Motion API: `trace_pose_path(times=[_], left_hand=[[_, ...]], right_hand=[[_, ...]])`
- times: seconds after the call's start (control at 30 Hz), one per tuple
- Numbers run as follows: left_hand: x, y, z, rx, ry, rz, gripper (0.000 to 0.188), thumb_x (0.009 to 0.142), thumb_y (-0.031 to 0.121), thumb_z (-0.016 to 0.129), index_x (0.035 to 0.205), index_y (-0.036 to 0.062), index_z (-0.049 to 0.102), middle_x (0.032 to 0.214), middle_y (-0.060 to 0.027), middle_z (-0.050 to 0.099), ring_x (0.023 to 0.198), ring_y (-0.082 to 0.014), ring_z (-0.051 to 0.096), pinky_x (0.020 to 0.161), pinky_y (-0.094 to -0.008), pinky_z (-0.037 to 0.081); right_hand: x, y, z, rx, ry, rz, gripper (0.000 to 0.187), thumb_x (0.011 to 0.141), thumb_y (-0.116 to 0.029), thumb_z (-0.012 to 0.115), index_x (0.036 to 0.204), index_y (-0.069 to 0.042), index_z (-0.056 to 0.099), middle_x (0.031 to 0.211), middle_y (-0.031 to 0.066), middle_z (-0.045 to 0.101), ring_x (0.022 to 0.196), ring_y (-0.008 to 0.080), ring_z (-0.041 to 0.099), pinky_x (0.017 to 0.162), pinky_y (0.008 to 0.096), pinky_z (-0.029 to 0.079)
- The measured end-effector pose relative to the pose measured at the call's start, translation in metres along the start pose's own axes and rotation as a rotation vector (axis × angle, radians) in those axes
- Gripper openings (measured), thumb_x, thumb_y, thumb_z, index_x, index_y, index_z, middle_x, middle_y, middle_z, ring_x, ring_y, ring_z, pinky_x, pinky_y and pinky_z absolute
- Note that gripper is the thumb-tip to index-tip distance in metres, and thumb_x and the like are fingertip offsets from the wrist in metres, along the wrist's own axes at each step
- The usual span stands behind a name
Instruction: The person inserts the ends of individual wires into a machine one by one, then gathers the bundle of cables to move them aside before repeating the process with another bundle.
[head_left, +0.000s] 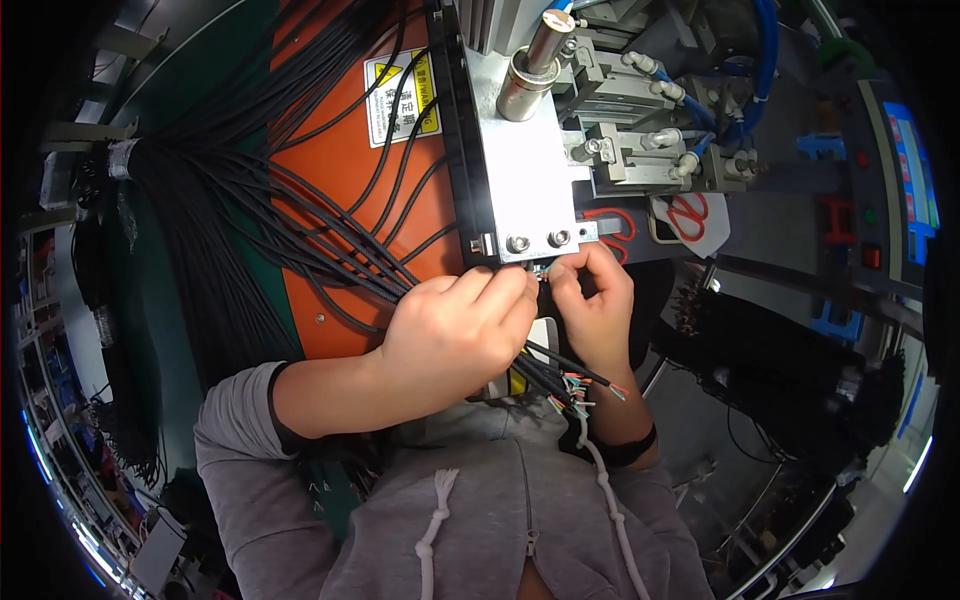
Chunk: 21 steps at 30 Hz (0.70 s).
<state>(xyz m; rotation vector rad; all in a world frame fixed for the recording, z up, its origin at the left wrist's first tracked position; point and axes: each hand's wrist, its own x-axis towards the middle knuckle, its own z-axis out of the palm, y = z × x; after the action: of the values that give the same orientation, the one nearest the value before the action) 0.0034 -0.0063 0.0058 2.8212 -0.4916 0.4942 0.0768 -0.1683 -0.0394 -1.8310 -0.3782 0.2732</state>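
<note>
My left hand is closed, fingers curled, at the lower edge of a metal fixture block. Black cables run in from the left and pass behind it; the part in its grip is mostly hidden. Thin coloured wires show between the fingertips of both hands, right under the block. Thumb and forefinger of my right hand pinch at these wires. Below the hands, several black cable ends with stripped, coloured wires hang in front of my grey hoodie.
A thick bundle of black cables lies across the orange plate and green surface at left. Red-handled scissors lie right of the block. Pneumatic cylinders with blue hoses stand behind. A control panel screen is at far right.
</note>
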Motion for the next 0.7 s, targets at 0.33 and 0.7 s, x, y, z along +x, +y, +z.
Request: trace_pose_path(times=[0.33,0.7], left_hand=[[-0.003,0.001,-0.004,0.018,0.001,-0.037,0.025,0.071,0.011,0.064,0.095,0.0037,0.068,0.081,0.0002,0.054,0.064,-0.0101,0.053,0.052,-0.0234,0.040],[-0.006,0.001,-0.005,0.028,-0.020,-0.055,0.030,0.070,0.010,0.063,0.099,0.0053,0.069,0.084,-0.0011,0.056,0.062,-0.0101,0.053,0.051,-0.0229,0.040]], right_hand=[[0.006,-0.013,-0.006,-0.366,0.064,-0.561,0.009,0.075,0.005,0.068,0.082,0.001,0.065,0.082,0.0093,0.064,0.076,0.0210,0.062,0.071,0.0297,0.049],[0.005,-0.015,-0.007,-0.340,0.017,-0.502,0.009,0.074,0.005,0.070,0.082,0.001,0.065,0.083,0.0092,0.065,0.076,0.0198,0.062,0.071,0.0283,0.048]])
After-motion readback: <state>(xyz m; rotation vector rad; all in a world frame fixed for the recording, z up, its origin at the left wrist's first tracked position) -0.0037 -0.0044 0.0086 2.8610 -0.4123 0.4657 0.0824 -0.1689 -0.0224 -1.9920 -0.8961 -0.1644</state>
